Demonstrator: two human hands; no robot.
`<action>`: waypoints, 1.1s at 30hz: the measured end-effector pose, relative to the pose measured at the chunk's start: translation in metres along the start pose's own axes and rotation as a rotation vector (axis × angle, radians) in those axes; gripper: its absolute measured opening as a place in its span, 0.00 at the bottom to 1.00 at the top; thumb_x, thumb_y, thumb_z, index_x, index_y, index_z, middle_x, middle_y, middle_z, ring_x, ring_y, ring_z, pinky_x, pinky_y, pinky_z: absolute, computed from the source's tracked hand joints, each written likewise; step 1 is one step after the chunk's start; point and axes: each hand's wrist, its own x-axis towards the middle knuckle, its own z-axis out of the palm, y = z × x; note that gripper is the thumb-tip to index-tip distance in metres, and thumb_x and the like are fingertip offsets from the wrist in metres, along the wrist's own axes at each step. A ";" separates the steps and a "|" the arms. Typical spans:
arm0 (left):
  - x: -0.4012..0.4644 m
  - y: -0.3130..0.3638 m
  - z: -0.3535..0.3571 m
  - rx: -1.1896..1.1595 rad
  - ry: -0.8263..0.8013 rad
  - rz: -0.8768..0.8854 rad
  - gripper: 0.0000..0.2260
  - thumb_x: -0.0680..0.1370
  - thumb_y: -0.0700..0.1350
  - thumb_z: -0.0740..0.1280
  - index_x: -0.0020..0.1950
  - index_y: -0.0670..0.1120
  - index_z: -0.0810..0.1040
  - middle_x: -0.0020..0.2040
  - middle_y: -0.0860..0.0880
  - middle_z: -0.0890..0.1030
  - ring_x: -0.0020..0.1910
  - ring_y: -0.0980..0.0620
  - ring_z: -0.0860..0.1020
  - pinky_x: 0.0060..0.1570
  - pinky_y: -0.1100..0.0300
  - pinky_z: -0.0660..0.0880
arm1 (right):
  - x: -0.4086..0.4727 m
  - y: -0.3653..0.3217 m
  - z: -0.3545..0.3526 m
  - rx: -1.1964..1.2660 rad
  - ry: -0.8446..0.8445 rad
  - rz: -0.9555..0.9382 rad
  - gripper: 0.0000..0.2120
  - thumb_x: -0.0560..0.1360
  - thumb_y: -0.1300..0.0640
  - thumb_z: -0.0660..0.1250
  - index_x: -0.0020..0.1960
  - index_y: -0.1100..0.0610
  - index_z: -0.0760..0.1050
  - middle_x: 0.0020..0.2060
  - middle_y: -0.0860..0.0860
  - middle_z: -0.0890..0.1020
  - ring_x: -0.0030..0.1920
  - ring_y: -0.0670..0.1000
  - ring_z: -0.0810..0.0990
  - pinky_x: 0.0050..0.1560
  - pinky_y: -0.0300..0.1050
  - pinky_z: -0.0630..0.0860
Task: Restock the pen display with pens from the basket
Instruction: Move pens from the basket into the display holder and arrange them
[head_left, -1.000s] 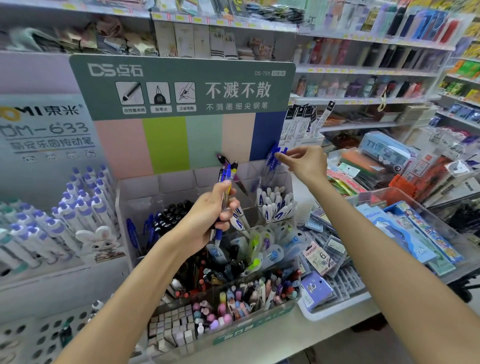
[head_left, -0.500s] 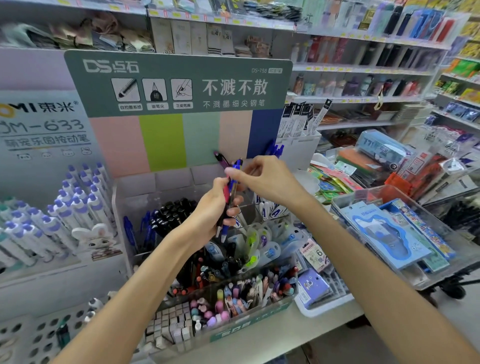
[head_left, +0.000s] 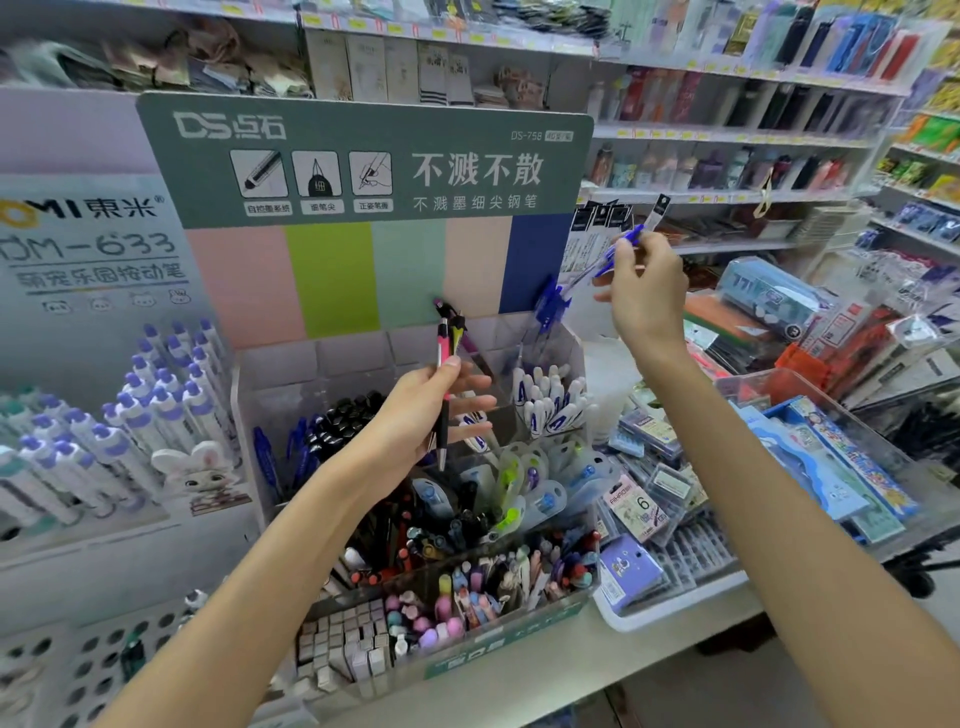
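Half a second ago the two hands were close together over the pens; now the right hand (head_left: 647, 291) is up and off to the right, well apart from the left one, and it has a blue pen with it. The right hand pinches this blurry blue pen with a see-through body (head_left: 610, 260) between thumb and fingertips. The pen is tilted, with its top end up by the black-and-white hanging packets (head_left: 597, 234) and its lower end pointing down toward the bunch of blue pens (head_left: 548, 306) standing at the back right corner of the clear plastic pen display (head_left: 291, 395).

The left hand (head_left: 421, 415) is lower, in front of the display. Its thumb and curled fingers hold a small bunch of pens (head_left: 445, 374) upright. One has a pink top, one has some yellow, and a dark one pokes out below the hand.

The display has clear boxes inside. Black pen caps (head_left: 348, 415) fill one box on the left, with white-capped pens (head_left: 545, 400) on the right. Behind it stands a green sign board with pink, green, and blue stripes (head_left: 363, 156). Lower down, a clear tray of colourful pens and erasers (head_left: 467, 597) sits on the grey shelf top (head_left: 571, 670). The basket cannot be picked out for sure.
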 end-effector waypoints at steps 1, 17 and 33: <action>0.000 0.000 -0.001 -0.003 0.004 -0.005 0.11 0.83 0.45 0.56 0.47 0.43 0.75 0.43 0.47 0.81 0.32 0.56 0.82 0.36 0.57 0.81 | 0.004 0.006 0.005 -0.076 -0.043 -0.013 0.07 0.81 0.59 0.57 0.51 0.59 0.72 0.40 0.53 0.79 0.35 0.50 0.80 0.35 0.33 0.76; 0.003 0.007 0.006 0.025 -0.027 -0.014 0.08 0.84 0.44 0.54 0.51 0.43 0.71 0.35 0.49 0.76 0.23 0.59 0.72 0.23 0.65 0.75 | 0.004 0.015 0.023 -0.516 -0.161 -0.055 0.17 0.71 0.52 0.73 0.55 0.56 0.73 0.51 0.54 0.78 0.51 0.55 0.76 0.43 0.44 0.67; -0.004 0.030 0.000 0.630 0.066 0.367 0.05 0.82 0.49 0.59 0.52 0.55 0.75 0.45 0.52 0.74 0.44 0.57 0.70 0.40 0.66 0.65 | -0.033 -0.011 0.023 0.378 -0.337 0.278 0.15 0.81 0.51 0.59 0.40 0.57 0.76 0.26 0.49 0.67 0.23 0.43 0.65 0.22 0.33 0.60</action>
